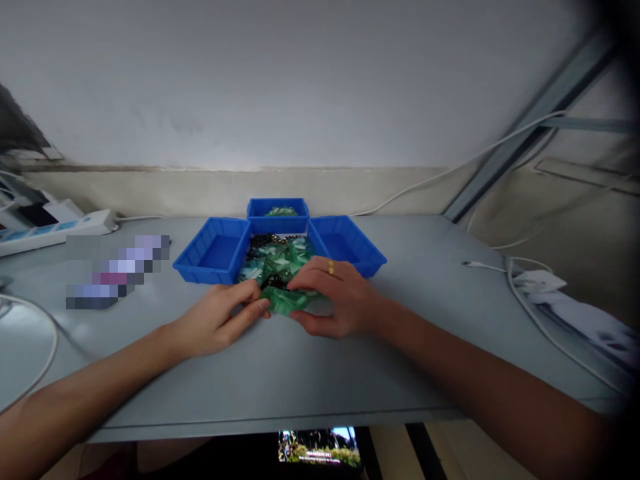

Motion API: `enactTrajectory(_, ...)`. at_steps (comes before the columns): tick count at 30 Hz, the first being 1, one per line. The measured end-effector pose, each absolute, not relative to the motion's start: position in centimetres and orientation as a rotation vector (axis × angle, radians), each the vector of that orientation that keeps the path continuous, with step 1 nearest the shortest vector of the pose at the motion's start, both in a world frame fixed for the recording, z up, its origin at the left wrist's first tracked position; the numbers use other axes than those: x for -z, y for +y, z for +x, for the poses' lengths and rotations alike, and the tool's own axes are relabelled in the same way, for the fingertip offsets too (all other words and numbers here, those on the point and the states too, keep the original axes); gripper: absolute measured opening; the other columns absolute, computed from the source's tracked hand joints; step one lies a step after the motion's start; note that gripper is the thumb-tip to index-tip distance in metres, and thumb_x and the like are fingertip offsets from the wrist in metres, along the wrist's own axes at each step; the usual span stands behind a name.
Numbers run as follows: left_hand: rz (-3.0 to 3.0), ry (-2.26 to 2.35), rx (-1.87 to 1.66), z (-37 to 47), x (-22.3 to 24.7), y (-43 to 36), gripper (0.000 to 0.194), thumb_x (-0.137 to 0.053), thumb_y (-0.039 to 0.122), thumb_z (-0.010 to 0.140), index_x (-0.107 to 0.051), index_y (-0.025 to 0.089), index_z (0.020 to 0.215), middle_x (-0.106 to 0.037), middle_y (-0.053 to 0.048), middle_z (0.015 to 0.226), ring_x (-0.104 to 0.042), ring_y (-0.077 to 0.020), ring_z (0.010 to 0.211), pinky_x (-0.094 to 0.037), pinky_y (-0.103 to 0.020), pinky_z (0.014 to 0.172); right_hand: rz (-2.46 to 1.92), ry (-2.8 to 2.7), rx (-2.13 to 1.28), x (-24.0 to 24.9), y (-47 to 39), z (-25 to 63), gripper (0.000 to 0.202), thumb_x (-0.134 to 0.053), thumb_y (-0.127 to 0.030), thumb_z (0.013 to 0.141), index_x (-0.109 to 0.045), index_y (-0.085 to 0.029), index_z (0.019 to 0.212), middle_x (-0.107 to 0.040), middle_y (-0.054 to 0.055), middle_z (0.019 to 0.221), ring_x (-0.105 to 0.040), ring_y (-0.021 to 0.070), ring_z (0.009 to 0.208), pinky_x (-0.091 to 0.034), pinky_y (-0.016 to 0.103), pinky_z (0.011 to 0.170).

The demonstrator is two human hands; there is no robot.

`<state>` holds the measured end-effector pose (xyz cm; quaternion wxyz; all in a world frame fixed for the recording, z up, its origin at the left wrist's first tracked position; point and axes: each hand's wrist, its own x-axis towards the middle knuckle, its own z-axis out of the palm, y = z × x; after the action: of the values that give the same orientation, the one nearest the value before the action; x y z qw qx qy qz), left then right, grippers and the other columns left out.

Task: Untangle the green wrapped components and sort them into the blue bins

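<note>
A crumpled translucent green plastic bag [284, 301] lies at the front of the pile, between both hands. My left hand [223, 317] is closed, its thumb and forefinger pinching the bag's left edge. My right hand [333, 300], with a yellow ring on one finger, curves around the bag's right side, thumb below and fingers above. Behind them spreads a heap of similar green plastic bags [285, 257] with pale strips. Dark, chain-like small pieces [263, 243] show among and behind the bags; their kind is unclear.
Blue bins stand left [200, 275], right [373, 267] and behind [277, 219] the heap; the rear one holds some green plastic. A pixelated object [117, 273] and a power strip [60, 230] are at left. White cables [530, 300] lie at right. A lit screen [320, 447] sits below the table edge.
</note>
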<state>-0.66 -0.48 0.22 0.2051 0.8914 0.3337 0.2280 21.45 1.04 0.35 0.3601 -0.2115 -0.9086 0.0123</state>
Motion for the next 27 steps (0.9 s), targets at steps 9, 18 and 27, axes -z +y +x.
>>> enactTrajectory(9,2.510,0.926,-0.561,-0.78,-0.18,-0.22,0.023,-0.036,0.025,0.087,-0.042,0.016,0.067,-0.044,0.004,0.054,-0.040,-0.0069,0.046,-0.030,-0.019,0.044,-0.728,-2.539,-0.362,-0.76,1.16,20.91,0.021,-0.040,-0.030,0.085,-0.051,-0.018,0.097,-0.060,0.001,0.076,-0.050,0.0095,0.059,-0.036,0.023,0.058)
enactTrajectory(18,2.529,0.961,-0.691,-0.88,0.13,-0.35,0.040,-0.046,0.025,0.081,-0.032,0.016,0.117,-0.054,-0.001,0.075,-0.049,-0.0094,0.055,-0.040,-0.019,0.048,-0.877,-2.377,-0.982,-1.26,1.11,20.72,0.017,-0.041,-0.029,0.084,-0.039,-0.020,0.099,-0.050,-0.004,0.067,-0.045,0.0083,0.056,-0.034,0.021,0.052)
enactTrajectory(27,2.816,0.678,-0.477,-1.14,-0.27,0.34,0.029,-0.038,0.012,0.080,-0.046,0.017,0.107,-0.054,-0.006,0.092,-0.052,-0.0152,0.083,-0.043,-0.026,0.070,-0.888,-2.352,-1.222,-0.98,1.40,20.82,0.010,-0.040,-0.030,0.084,-0.037,-0.020,0.087,-0.042,-0.005,0.065,-0.041,0.0074,0.054,-0.033,0.021,0.050)
